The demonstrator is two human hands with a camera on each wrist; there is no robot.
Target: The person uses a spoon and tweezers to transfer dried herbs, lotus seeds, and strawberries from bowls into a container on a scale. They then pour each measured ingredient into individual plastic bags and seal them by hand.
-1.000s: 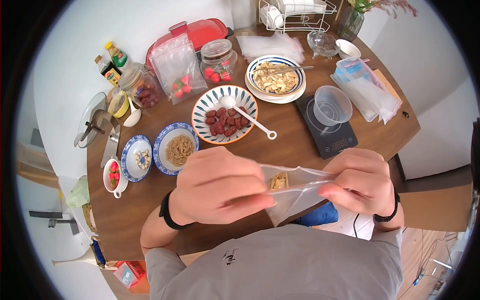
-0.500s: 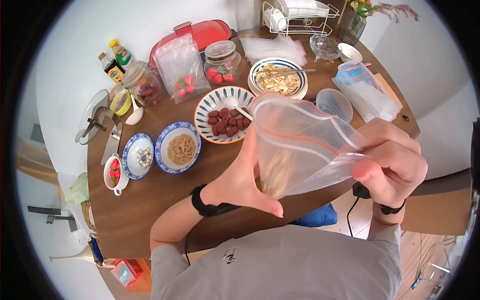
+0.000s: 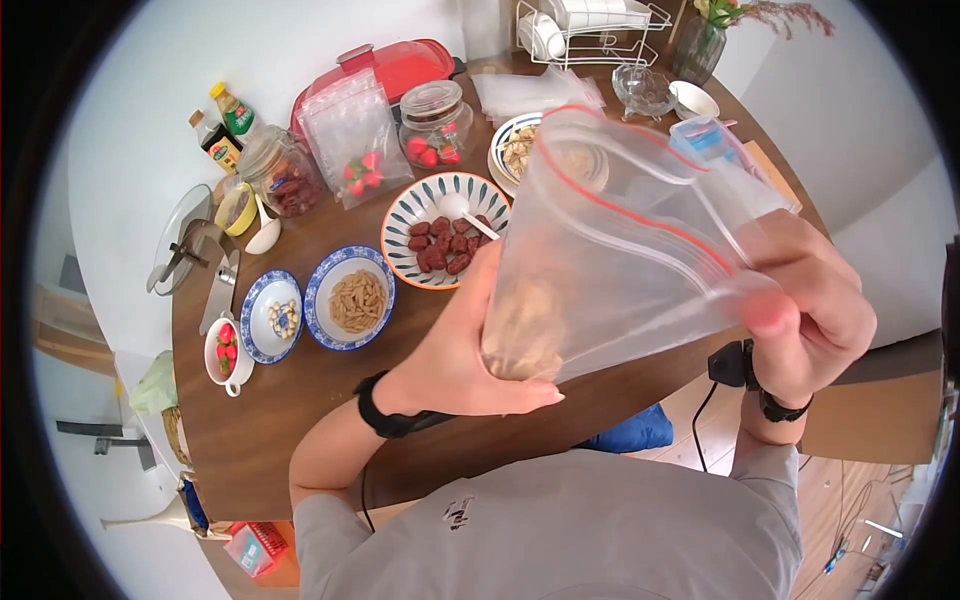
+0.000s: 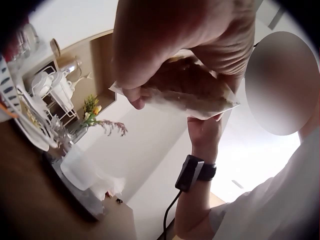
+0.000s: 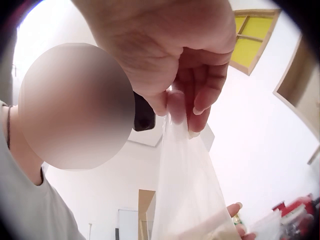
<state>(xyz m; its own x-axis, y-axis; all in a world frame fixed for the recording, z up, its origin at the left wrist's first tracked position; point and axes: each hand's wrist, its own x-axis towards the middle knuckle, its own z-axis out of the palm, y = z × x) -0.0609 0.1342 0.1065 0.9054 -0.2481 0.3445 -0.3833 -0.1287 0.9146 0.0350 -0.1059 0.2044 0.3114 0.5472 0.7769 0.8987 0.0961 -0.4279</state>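
A clear zip bag with red seal lines is held up over the table's front, its mouth spread wide. Pale dried slices lie in its bottom corner. My left hand holds that lower end between thumb and fingers; in the left wrist view its fingers curl round the filled bag. At the bag's upper right edge, my right hand pinches the film between thumb and fingers, as the right wrist view also shows. Behind the bag, partly covered, a blue-rimmed bowl contains similar slices.
A bowl of red dates with a white spoon stands mid-table, left of it two blue-patterned bowls. Jars, a strawberry bag and a red pan line the back. A plastic tub sits on a black scale.
The bag was stretched flat between both hands; now it is raised with its mouth wide. My left hand has moved from its upper edge to its bottom; the right has shifted right.
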